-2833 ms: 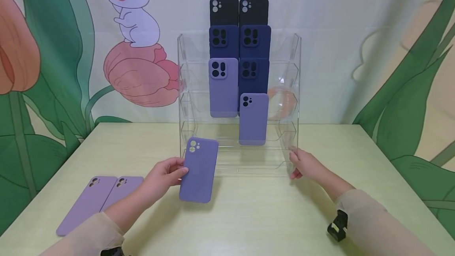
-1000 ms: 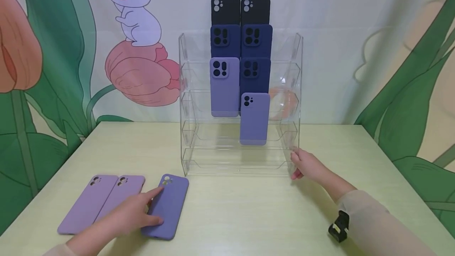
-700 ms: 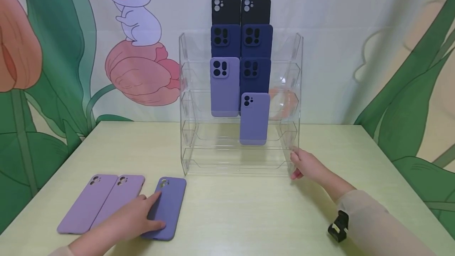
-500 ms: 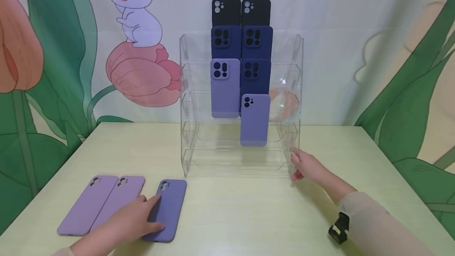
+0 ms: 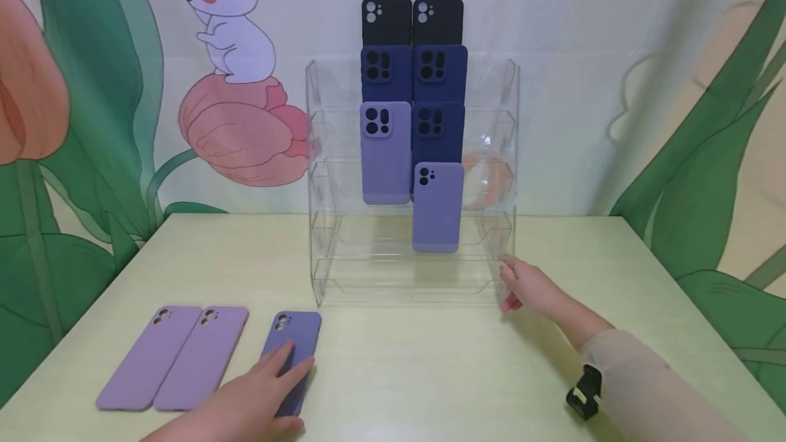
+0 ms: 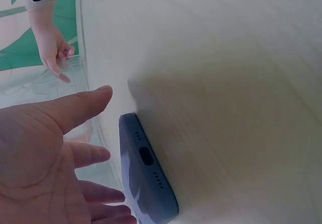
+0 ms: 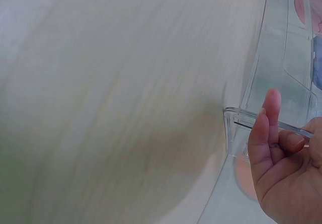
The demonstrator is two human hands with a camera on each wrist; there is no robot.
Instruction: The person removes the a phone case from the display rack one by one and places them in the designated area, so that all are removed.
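Note:
My left hand (image 5: pixel 245 398) lies over a blue-violet phone case (image 5: pixel 299 327) flat on the table, fingers spread and straight across it. In the left wrist view, the thumb stands away from the case's end (image 6: pixel 146 169), which has a port cutout. My right hand (image 5: pixel 529 286) grips the lower right side panel of a clear acrylic display rack (image 5: pixel 516 169). The right wrist view shows fingers and thumb on either side of that panel's edge (image 7: pixel 246 115). Left of the blue-violet case, two lilac phone cases (image 5: pixel 147 360) lie side by side.
On the rack's stepped tiers stand two black cases (image 5: pixel 439 22), several navy cases (image 5: pixel 442 67), a lilac case (image 5: pixel 387 169) and a lower lilac case (image 5: pixel 439 213). Behind the table (image 5: pixel 565 244) hangs a printed curtain (image 5: pixel 571 108).
My left hand brought the blue-violet case from beside the rack down to the table, right of the lilac pair. Its fingers have since loosened and spread. The right hand stays on the rack.

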